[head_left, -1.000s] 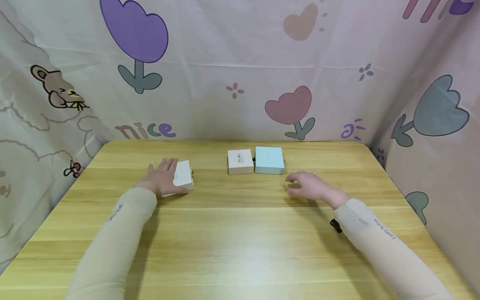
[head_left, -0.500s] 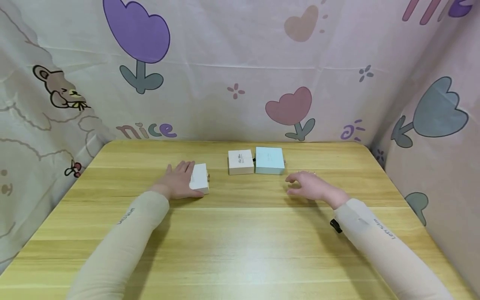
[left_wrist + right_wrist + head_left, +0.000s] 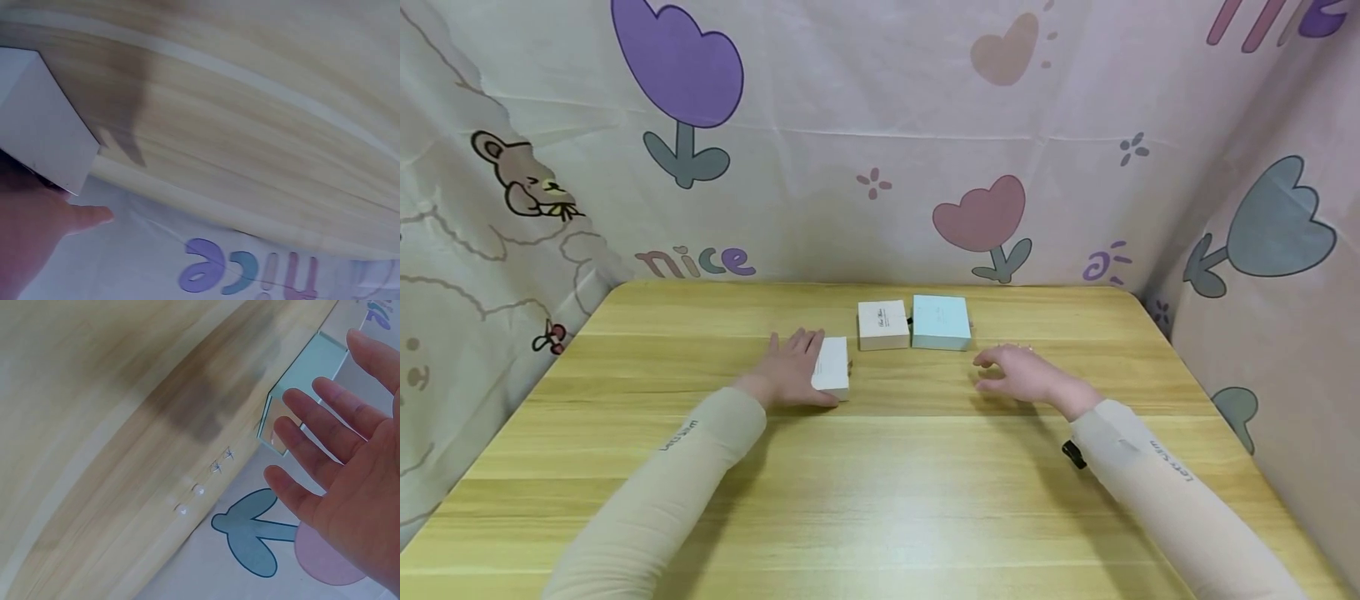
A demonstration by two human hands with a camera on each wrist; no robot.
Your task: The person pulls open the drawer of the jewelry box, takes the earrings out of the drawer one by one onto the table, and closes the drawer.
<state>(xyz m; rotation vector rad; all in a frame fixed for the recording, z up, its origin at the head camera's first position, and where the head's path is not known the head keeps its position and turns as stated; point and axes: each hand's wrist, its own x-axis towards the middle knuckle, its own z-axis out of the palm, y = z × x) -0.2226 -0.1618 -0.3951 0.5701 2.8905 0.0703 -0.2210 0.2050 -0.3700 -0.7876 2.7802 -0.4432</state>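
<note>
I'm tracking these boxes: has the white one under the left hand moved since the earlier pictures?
Yes: against the light-blue box, the white box under the left hand has shifted right and slightly down in the head view, narrowing their gap.

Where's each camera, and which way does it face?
Head: worn there, facing forward and down at table and curtain; left hand and right hand show.
Left wrist: worn there, facing the table and a white box; part of the left hand shows.
Right wrist: worn there, facing the blue box and table; right hand's palm side shows.
Head and right wrist share the blue box.
</note>
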